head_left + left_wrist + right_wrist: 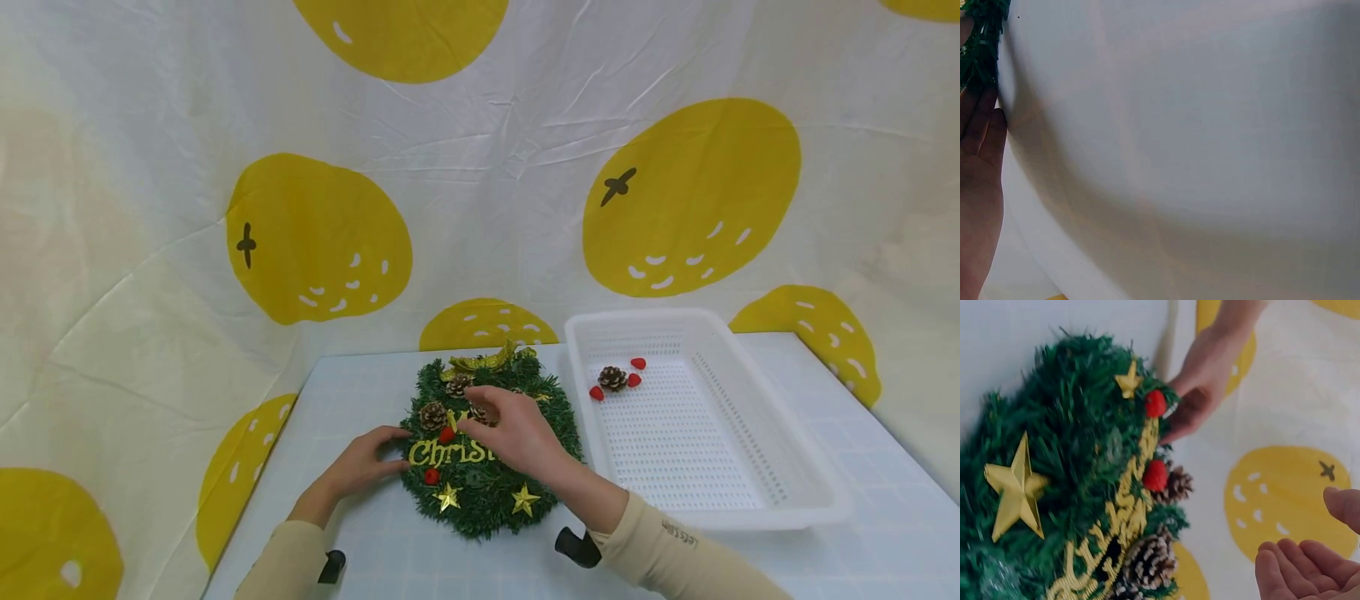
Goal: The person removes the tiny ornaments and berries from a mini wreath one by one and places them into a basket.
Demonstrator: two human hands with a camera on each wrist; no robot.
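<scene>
A green Christmas wreath (480,500) lies on the table, bearing gold "Christmas" lettering (435,452), pine cones (432,416), gold stars (525,500) and two red berries (1155,475). My left hand (365,461) holds the wreath's left edge, thumb and fingers apart with greenery between them. In the left wrist view, the fingers of that hand (982,131) touch the foliage. Above the wreath's middle hovers my right hand (517,429), hiding part of the lettering. Its thumb and fingers stand apart with nothing between them, as the right wrist view shows.
To the right of the wreath stands a white perforated basket (780,417). In it lie a pine cone (612,378) and three red berries (638,363). A white curtain with yellow fruit prints (690,196) hangs behind the table (360,383).
</scene>
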